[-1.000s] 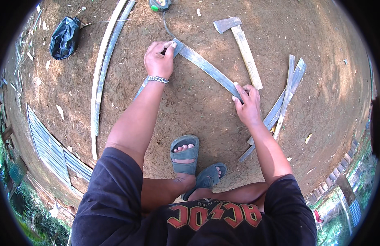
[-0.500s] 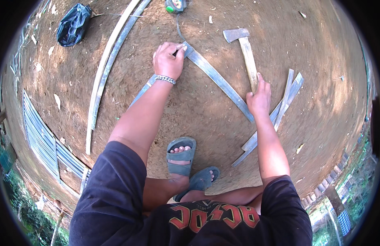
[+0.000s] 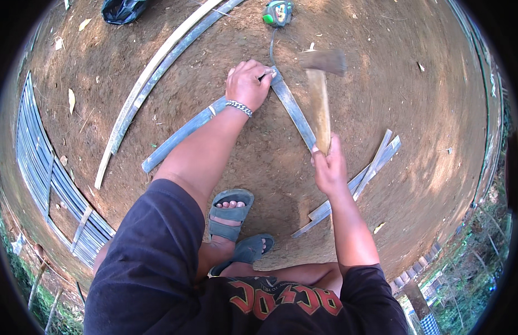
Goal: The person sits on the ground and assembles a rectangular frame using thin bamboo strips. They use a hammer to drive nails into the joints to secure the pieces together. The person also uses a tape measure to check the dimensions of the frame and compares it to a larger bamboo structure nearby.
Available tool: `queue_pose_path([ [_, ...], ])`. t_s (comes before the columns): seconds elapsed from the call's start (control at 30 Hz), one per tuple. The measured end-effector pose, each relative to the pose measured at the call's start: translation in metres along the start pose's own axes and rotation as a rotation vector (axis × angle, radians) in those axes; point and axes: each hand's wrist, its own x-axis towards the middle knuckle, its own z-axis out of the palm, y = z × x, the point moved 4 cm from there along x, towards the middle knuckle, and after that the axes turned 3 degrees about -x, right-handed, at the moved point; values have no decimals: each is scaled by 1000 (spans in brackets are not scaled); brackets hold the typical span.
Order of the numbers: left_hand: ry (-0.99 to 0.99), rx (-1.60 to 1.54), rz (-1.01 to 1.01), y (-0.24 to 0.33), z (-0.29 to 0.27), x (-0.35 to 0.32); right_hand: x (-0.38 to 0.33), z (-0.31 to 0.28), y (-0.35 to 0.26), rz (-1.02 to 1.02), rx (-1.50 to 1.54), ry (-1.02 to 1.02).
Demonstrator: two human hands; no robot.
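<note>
My right hand is wrapped round the wooden handle of a hatchet, whose blurred metal head is raised off the ground. Two flat grey strips meet at an angle: a right strip and a left strip. At their meeting end, my left hand is closed, thumb and fingertips pressed together against the wood. Whatever small thing those fingers pinch is too hidden to make out. Just beyond them, a tape measure lies on the soil with a thin strap trailing toward the joint.
Two long strips lie at the left, with a black plastic bag beyond. A stack of grey strips rests at the far left. Short crossed strips lie beside my right forearm. My sandalled feet are near the joined strips.
My right hand has lifted the hatchet off the ground and brought it left, closer to the joint. The left hand stays at the strips' meeting end while the whole view has shifted.
</note>
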Motion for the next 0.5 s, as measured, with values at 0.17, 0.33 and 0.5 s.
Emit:
queue_pose_path([
  [0.17, -2, -10, -14, 8, 1, 13, 17, -2, -46, -179, -434, 99],
  [0.33, 5, -22, -9, 6, 4, 14, 32, -7, -42, -154, -458, 110],
  [0.5, -8, -22, -37, 5, 1, 13, 33, -11, -44, -165, -506, 100],
])
